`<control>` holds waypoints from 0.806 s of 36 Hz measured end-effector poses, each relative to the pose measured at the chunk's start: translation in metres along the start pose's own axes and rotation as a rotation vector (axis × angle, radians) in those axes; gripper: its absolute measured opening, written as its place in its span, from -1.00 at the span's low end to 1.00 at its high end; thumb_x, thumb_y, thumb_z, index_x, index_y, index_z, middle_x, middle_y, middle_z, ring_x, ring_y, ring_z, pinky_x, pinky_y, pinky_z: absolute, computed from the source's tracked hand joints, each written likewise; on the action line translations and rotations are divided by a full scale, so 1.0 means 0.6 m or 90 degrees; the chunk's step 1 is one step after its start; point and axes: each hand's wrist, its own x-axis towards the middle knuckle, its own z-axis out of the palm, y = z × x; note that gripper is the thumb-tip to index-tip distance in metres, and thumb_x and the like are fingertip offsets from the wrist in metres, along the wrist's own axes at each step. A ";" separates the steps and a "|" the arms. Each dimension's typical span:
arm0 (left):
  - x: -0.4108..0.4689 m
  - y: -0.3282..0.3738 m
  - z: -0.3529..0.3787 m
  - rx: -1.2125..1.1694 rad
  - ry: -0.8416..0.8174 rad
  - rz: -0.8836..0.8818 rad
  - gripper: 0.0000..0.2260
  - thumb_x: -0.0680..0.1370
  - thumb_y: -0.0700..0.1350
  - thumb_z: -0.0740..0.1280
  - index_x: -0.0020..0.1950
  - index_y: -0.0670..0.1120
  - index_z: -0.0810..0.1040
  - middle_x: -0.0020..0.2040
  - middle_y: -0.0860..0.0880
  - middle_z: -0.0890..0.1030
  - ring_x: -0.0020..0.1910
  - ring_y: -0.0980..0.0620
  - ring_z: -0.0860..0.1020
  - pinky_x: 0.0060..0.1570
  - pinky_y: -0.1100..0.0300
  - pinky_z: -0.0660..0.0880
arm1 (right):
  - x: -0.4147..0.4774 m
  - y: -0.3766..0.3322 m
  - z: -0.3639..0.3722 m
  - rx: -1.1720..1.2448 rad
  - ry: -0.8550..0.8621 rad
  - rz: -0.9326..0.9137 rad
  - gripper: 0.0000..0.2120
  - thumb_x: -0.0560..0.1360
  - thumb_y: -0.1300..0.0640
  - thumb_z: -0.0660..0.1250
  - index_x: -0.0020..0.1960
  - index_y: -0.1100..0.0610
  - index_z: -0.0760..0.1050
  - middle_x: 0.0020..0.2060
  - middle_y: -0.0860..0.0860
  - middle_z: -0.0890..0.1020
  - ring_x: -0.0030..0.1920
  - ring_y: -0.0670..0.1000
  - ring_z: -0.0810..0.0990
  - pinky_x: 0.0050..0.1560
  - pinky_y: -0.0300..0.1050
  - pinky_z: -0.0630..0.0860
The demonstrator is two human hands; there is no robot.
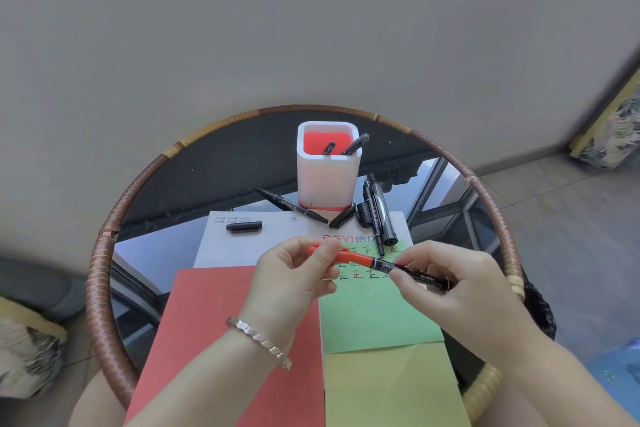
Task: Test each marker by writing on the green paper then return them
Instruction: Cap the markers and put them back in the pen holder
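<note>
Both hands hold one marker (377, 264) level above the green paper (374, 312). It has a black barrel and an orange-red cap end. My left hand (294, 274) pinches the orange-red end, and my right hand (446, 288) grips the black barrel. Rows of written marks cover the top of the green paper. Behind it stands a white pen holder (328, 166) with a red inside and two black markers in it. Several black markers (379, 215) lie right of the holder, and one more black marker (292, 205) lies to its left.
A loose black cap (243, 227) lies on a white printed sheet (242, 243). A red sheet (228, 340) and a yellow sheet (391, 388) cover the near part of the round glass table, which has a woven rim (100, 274). Floor and a wall surround it.
</note>
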 end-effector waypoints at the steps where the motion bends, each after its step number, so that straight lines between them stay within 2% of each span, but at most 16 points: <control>1: -0.001 0.000 0.001 0.019 -0.013 0.000 -0.95 0.44 -0.27 0.35 -0.18 -0.25 0.55 -0.40 -0.06 0.56 -0.55 0.18 0.50 -0.50 0.35 0.49 | 0.001 0.000 -0.001 -0.010 -0.003 -0.013 -0.81 0.29 -0.17 0.29 -0.23 -0.09 0.55 -0.31 -0.18 0.62 -0.43 -0.08 0.50 -0.41 -0.29 0.42; 2: -0.002 0.001 0.002 0.041 -0.026 0.000 -0.96 0.45 -0.29 0.35 -0.21 -0.24 0.55 -0.41 -0.07 0.57 -0.55 0.17 0.51 -0.50 0.34 0.49 | 0.001 0.001 -0.002 -0.021 -0.006 -0.028 -0.83 0.30 -0.15 0.30 -0.22 -0.09 0.56 -0.32 -0.19 0.61 -0.42 -0.12 0.49 -0.42 -0.38 0.37; 6: -0.005 0.001 -0.003 0.204 -0.116 0.042 -0.90 0.44 -0.32 0.37 -0.26 -0.18 0.58 -0.43 -0.04 0.58 -0.55 0.14 0.51 -0.47 0.32 0.50 | 0.002 0.005 -0.008 -0.058 -0.044 -0.110 -0.84 0.33 -0.07 0.34 -0.17 -0.03 0.60 -0.34 -0.29 0.56 -0.37 -0.20 0.50 -0.38 -0.48 0.34; 8: -0.009 0.002 -0.005 0.271 -0.158 0.074 -0.85 0.44 -0.32 0.37 -0.28 -0.12 0.59 -0.45 0.01 0.58 -0.53 0.14 0.52 -0.44 0.32 0.50 | 0.002 0.009 -0.010 -0.076 -0.051 -0.149 -0.83 0.35 -0.06 0.34 -0.16 0.00 0.62 -0.34 -0.22 0.59 -0.42 -0.16 0.48 -0.37 -0.52 0.29; 10: -0.014 0.005 -0.006 0.293 -0.184 0.104 -0.83 0.43 -0.32 0.38 -0.28 -0.08 0.60 -0.49 0.03 0.58 -0.53 0.13 0.52 -0.42 0.33 0.49 | 0.000 0.010 -0.013 -0.069 -0.038 -0.180 -0.81 0.37 -0.06 0.35 -0.17 0.03 0.64 -0.34 -0.14 0.62 -0.45 -0.14 0.46 -0.38 -0.50 0.29; 12: -0.019 0.011 -0.007 0.279 -0.206 0.144 -0.83 0.40 -0.33 0.40 -0.28 -0.07 0.62 -0.52 0.02 0.57 -0.54 0.12 0.52 -0.42 0.34 0.46 | -0.003 0.009 -0.015 -0.012 -0.011 -0.193 -0.79 0.39 -0.06 0.36 -0.17 0.06 0.65 -0.34 -0.11 0.62 -0.44 -0.11 0.50 -0.45 -0.36 0.38; 14: -0.024 0.013 -0.010 0.270 -0.227 0.224 -0.87 0.36 -0.29 0.46 -0.26 -0.05 0.64 -0.48 0.00 0.59 -0.53 0.11 0.53 -0.42 0.33 0.47 | -0.007 0.007 -0.016 0.033 0.014 -0.203 -0.81 0.36 -0.02 0.40 -0.19 0.09 0.66 -0.37 -0.09 0.62 -0.42 -0.10 0.54 -0.47 -0.23 0.44; 16: -0.027 0.012 -0.014 0.275 -0.250 0.320 -0.92 0.31 -0.16 0.50 -0.24 -0.03 0.67 -0.36 -0.03 0.61 -0.49 0.12 0.56 -0.42 0.32 0.50 | -0.008 0.003 -0.017 0.064 0.024 -0.205 -0.81 0.34 0.00 0.42 -0.21 0.12 0.66 -0.39 -0.12 0.60 -0.40 -0.17 0.55 -0.43 -0.30 0.44; 18: -0.026 0.011 -0.015 0.305 -0.257 0.409 -0.90 0.34 -0.10 0.41 -0.16 -0.04 0.64 -0.26 -0.03 0.61 -0.46 0.15 0.57 -0.41 0.32 0.51 | -0.006 -0.003 -0.017 0.107 0.024 -0.185 -0.81 0.34 -0.05 0.41 -0.22 0.07 0.65 -0.41 -0.16 0.60 -0.39 -0.17 0.55 -0.40 -0.37 0.42; 23: -0.019 0.016 -0.018 0.408 -0.259 0.566 -0.92 0.42 -0.17 0.35 -0.09 -0.10 0.58 -0.27 0.19 0.55 -0.44 0.29 0.53 -0.39 0.43 0.48 | 0.002 -0.013 -0.011 0.206 0.031 -0.124 -0.71 0.30 -0.21 0.40 -0.22 0.01 0.63 -0.41 -0.16 0.60 -0.43 -0.14 0.54 -0.39 -0.40 0.38; 26: -0.012 0.024 -0.019 0.423 -0.244 0.546 -0.94 0.40 -0.16 0.39 -0.14 -0.08 0.60 -0.36 0.21 0.54 -0.49 0.28 0.53 -0.40 0.44 0.47 | 0.009 -0.019 -0.011 0.144 0.044 -0.172 -0.83 0.30 -0.06 0.44 -0.25 0.04 0.64 -0.44 -0.18 0.55 -0.43 -0.15 0.51 -0.41 -0.41 0.36; 29: -0.005 0.032 -0.017 0.328 -0.225 0.356 -0.91 0.35 -0.23 0.41 -0.25 -0.03 0.62 -0.53 0.09 0.54 -0.59 0.13 0.50 -0.47 0.32 0.48 | 0.017 -0.019 -0.010 0.004 0.049 -0.241 -0.82 0.35 0.04 0.39 -0.21 0.15 0.66 -0.42 -0.11 0.55 -0.49 -0.08 0.47 -0.49 -0.31 0.36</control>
